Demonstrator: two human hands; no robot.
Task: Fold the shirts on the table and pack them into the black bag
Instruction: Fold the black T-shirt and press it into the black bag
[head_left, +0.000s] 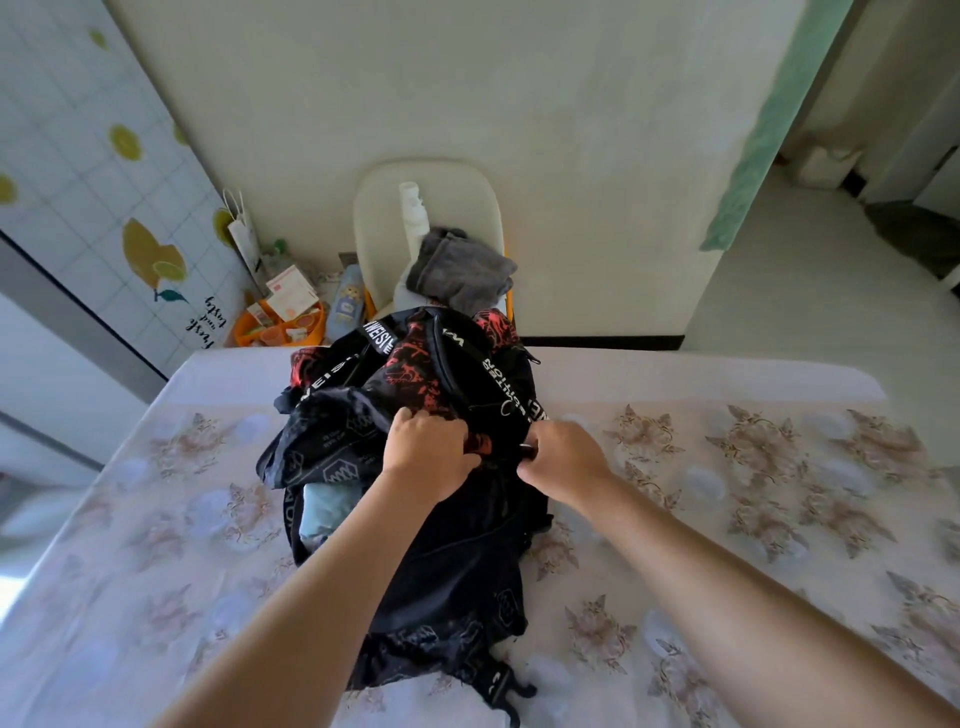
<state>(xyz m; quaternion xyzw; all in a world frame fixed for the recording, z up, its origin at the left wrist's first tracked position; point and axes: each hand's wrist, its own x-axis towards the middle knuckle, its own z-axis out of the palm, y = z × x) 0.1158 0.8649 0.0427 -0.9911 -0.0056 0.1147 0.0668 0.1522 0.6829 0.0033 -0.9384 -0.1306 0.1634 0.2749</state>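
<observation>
Our left hand (428, 454) clutches the black backpack (452, 561) mid table (727, 493); our right hand (563, 457) pinches its zip pull (527, 448)

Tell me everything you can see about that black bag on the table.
The black bag is a soft fabric backpack with white logo prints, red-patterned panels and lettered straps. It lies on the floral-clothed table, open along one side, where a pale blue garment shows inside. The left hand grips its fabric; the right hand pinches it alongside.
</observation>
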